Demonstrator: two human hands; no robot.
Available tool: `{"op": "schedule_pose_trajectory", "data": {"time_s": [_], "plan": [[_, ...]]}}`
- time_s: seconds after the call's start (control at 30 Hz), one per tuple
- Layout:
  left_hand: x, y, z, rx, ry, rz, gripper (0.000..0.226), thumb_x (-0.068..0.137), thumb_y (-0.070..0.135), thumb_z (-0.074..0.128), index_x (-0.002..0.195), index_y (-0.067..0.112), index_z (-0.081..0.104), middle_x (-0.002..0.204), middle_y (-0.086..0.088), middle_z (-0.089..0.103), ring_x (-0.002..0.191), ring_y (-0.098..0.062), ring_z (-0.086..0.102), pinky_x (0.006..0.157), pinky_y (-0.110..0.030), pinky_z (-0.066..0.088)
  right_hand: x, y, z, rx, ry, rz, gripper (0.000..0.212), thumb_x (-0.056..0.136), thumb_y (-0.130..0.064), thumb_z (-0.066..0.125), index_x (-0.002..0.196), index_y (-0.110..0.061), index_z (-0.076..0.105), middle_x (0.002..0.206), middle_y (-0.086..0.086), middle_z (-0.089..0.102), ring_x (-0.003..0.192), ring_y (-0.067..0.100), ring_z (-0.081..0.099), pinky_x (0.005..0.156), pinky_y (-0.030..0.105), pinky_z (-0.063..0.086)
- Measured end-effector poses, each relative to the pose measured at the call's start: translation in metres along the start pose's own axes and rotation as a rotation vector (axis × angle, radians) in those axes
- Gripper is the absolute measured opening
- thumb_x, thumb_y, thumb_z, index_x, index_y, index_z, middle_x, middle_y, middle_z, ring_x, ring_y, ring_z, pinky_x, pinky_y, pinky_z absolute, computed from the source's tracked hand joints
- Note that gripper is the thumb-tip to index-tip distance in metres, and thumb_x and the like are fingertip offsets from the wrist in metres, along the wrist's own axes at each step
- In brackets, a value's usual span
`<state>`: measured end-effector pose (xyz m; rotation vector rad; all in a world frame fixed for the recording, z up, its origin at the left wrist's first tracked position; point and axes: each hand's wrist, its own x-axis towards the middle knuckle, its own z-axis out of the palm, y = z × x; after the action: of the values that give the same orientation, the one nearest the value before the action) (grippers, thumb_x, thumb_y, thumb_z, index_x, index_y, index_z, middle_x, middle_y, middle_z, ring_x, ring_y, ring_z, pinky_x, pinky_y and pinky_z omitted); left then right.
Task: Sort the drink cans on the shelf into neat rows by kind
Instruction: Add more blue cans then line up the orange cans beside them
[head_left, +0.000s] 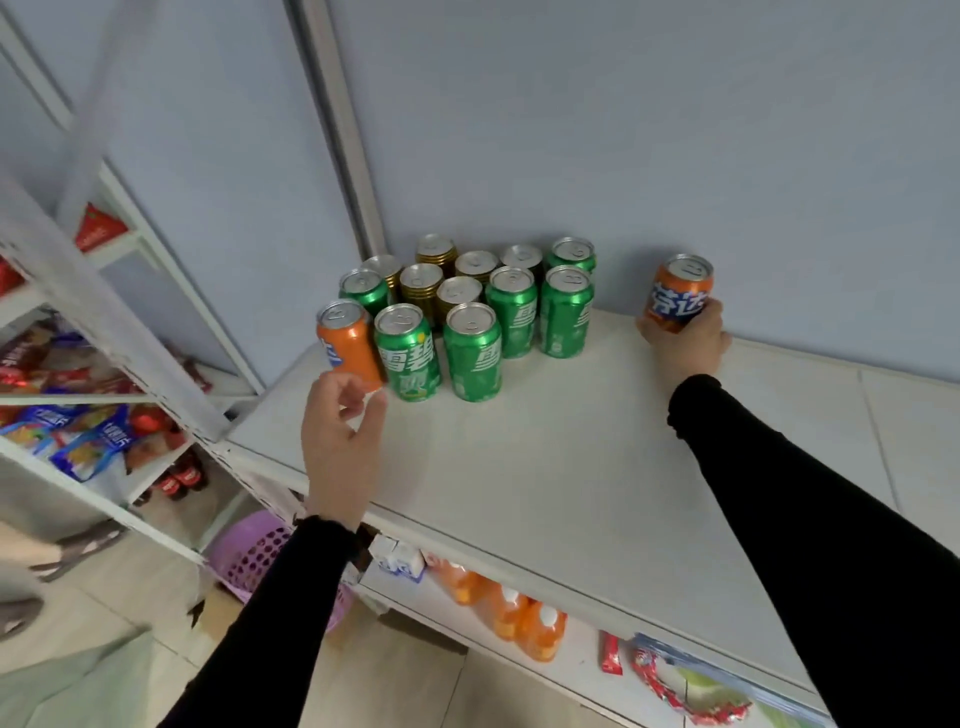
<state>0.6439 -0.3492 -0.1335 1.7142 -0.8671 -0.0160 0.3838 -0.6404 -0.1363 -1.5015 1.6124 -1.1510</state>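
On the white shelf (571, 457) a cluster of cans stands at the back left. Several are green cans (472, 353), several are gold cans (422, 285) behind them, and one orange can (347, 340) stands at the cluster's front left corner. My left hand (340, 441) is just in front of that orange can, fingers loosely curled, thumb and fingertips close to its base; contact is unclear. My right hand (685, 340) grips a second orange can (678, 293) standing upright against the back wall, well to the right of the cluster.
The blue-grey wall runs right behind the cans. A lower shelf holds orange bottles (524, 618) and snack packets (680, 691). A side rack (104, 312) with snack packs stands to the left. A purple basket (249, 551) sits below.
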Motion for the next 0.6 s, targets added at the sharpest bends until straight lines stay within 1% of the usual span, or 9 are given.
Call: {"op": "schedule_pose_trajectory", "data": {"time_s": [0.1, 0.17, 0.23, 0.3, 0.37, 0.43, 0.47, 0.53, 0.6], "plan": [[0.025, -0.013, -0.008, -0.107, 0.133, -0.124, 0.027, 0.091, 0.026, 0.069, 0.110, 0.024, 0.049, 0.105, 0.006, 0.053, 0.097, -0.017, 0.056, 0.090, -0.051, 0.051, -0.015, 0.002, 0.005, 0.024, -0.045, -0.042, 0.066, 0.070, -0.039, 0.083, 0.122, -0.017, 0.049, 0.117, 0.006, 0.061, 0.115, 0.032, 0.051, 0.094, 0.041, 0.048], [0.041, -0.016, -0.010, -0.209, 0.122, -0.196, 0.040, 0.095, 0.032, 0.068, 0.127, 0.023, 0.046, 0.124, 0.005, 0.053, 0.113, -0.011, 0.056, 0.102, -0.043, 0.049, -0.027, 0.004, 0.006, 0.051, -0.097, -0.056, 0.063, 0.064, -0.044, 0.083, 0.116, -0.027, 0.050, 0.113, 0.003, 0.063, 0.111, 0.030, 0.057, 0.093, 0.044, 0.053], [0.055, -0.016, -0.012, -0.323, -0.022, -0.252, 0.055, 0.100, 0.043, 0.059, 0.147, 0.025, 0.035, 0.146, 0.004, 0.046, 0.122, 0.001, 0.052, 0.106, -0.029, 0.044, -0.039, 0.004, 0.008, 0.068, -0.159, -0.078, 0.061, 0.064, -0.043, 0.085, 0.113, -0.033, 0.050, 0.114, 0.003, 0.064, 0.111, 0.028, 0.059, 0.093, 0.044, 0.054], [0.065, -0.019, -0.014, -0.375, -0.210, -0.280, 0.073, 0.097, 0.054, 0.056, 0.158, 0.035, 0.020, 0.158, 0.009, 0.035, 0.122, 0.011, 0.049, 0.103, -0.021, 0.037, -0.052, 0.004, 0.008, 0.083, -0.214, -0.099, 0.061, 0.066, -0.038, 0.087, 0.114, -0.035, 0.050, 0.117, 0.003, 0.065, 0.111, 0.027, 0.060, 0.094, 0.042, 0.054], [0.071, -0.028, -0.017, -0.340, -0.311, -0.276, 0.084, 0.093, 0.049, 0.065, 0.160, 0.042, 0.013, 0.158, 0.011, 0.033, 0.123, 0.013, 0.046, 0.104, -0.023, 0.034, -0.063, 0.002, 0.008, 0.094, -0.252, -0.119, 0.062, 0.067, -0.034, 0.088, 0.116, -0.033, 0.049, 0.117, 0.002, 0.065, 0.110, 0.025, 0.061, 0.093, 0.038, 0.053], [0.071, -0.037, -0.019, -0.295, -0.323, -0.262, 0.095, 0.089, 0.043, 0.075, 0.160, 0.042, 0.013, 0.155, 0.009, 0.040, 0.123, 0.008, 0.050, 0.104, -0.027, 0.036, -0.072, 0.002, 0.007, 0.111, -0.287, -0.122, 0.062, 0.070, -0.028, 0.088, 0.117, -0.030, 0.048, 0.114, 0.000, 0.065, 0.107, 0.022, 0.062, 0.086, 0.031, 0.053], [0.069, -0.040, -0.019, -0.273, -0.320, -0.257, 0.101, 0.083, 0.044, 0.079, 0.160, 0.040, 0.014, 0.153, 0.007, 0.045, 0.125, 0.003, 0.053, 0.105, -0.029, 0.038, -0.076, 0.002, 0.006, 0.121, -0.300, -0.120, 0.061, 0.071, -0.025, 0.088, 0.117, -0.028, 0.048, 0.112, -0.002, 0.065, 0.103, 0.020, 0.063, 0.081, 0.025, 0.051], [0.064, -0.044, -0.021, -0.201, -0.308, -0.231, 0.101, 0.072, 0.049, 0.083, 0.157, 0.036, 0.028, 0.142, 0.006, 0.056, 0.122, -0.003, 0.057, 0.103, -0.031, 0.043, -0.084, 0.001, 0.004, 0.129, -0.313, -0.131, 0.060, 0.072, -0.021, 0.088, 0.117, -0.025, 0.049, 0.111, -0.002, 0.065, 0.100, 0.017, 0.064, 0.076, 0.021, 0.048], [0.060, -0.042, -0.022, -0.139, -0.268, -0.192, 0.082, 0.068, 0.050, 0.081, 0.142, 0.031, 0.051, 0.131, 0.007, 0.062, 0.111, -0.002, 0.060, 0.100, -0.033, 0.048, -0.091, -0.001, 0.002, 0.138, -0.331, -0.141, 0.060, 0.072, -0.022, 0.088, 0.118, -0.024, 0.049, 0.113, -0.001, 0.066, 0.100, 0.017, 0.064, 0.077, 0.021, 0.047]]}}
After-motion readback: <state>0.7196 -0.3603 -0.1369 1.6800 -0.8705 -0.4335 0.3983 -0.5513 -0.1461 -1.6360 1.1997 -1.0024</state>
